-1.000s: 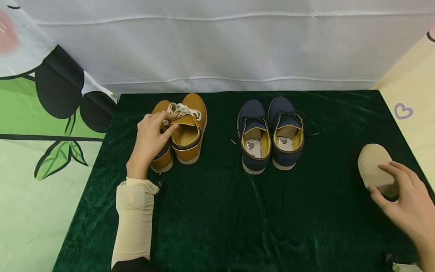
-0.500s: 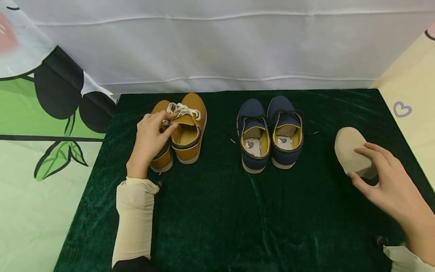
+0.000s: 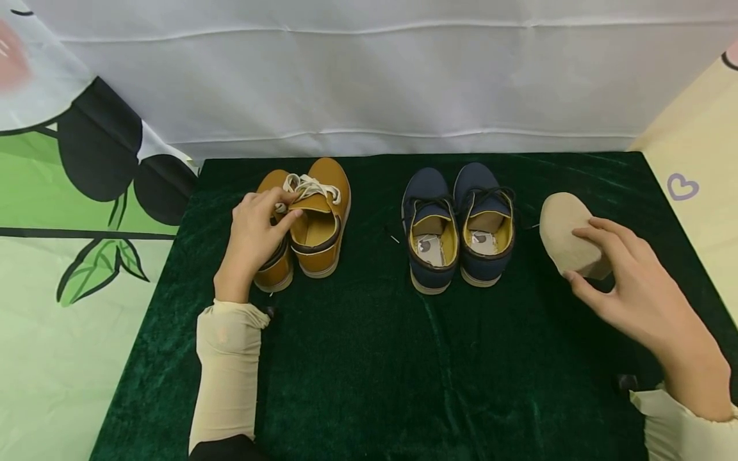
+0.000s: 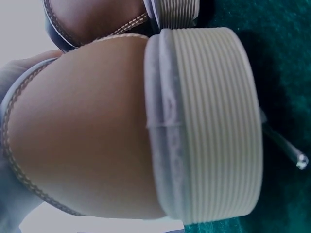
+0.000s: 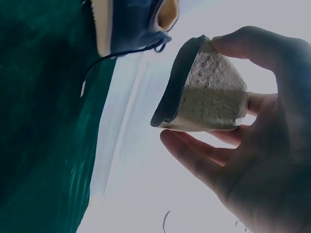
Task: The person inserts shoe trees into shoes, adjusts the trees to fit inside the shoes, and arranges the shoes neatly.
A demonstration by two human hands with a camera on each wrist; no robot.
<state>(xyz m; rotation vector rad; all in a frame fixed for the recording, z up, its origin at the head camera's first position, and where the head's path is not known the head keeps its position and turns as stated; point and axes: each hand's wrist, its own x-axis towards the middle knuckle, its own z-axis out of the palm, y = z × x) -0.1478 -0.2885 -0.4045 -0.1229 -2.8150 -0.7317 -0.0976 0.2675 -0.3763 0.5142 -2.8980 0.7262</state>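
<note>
My left hand [image 3: 254, 237] bends over the left shoe of a tan leather pair, thumb and fingers gripping its upper beside the right tan shoe [image 3: 330, 186]; the hand hides much of the held shoe. In the left wrist view, the heel of the left tan shoe [image 4: 92, 131] and its ribbed pale sole fill the frame. My right hand [image 3: 628, 288] pinches a beige, toe-shaped moulded shoe insert [image 3: 567, 234] between thumb and fingers. The right wrist view shows the insert's rough face [image 5: 211, 92], with the insert held above the cloth.
A navy pair, the left navy shoe [image 3: 429, 237] and the right navy shoe [image 3: 484, 224], stands mid-table with dark laces, toes toward the back. Dark green velvet [image 3: 357, 365] covers the table. White fabric [image 3: 369, 83] hangs behind, printed cloth on both sides.
My right hand has carried the beige insert left and toward the back, closer to the navy shoes. The left hand and all the shoes have stayed put.
</note>
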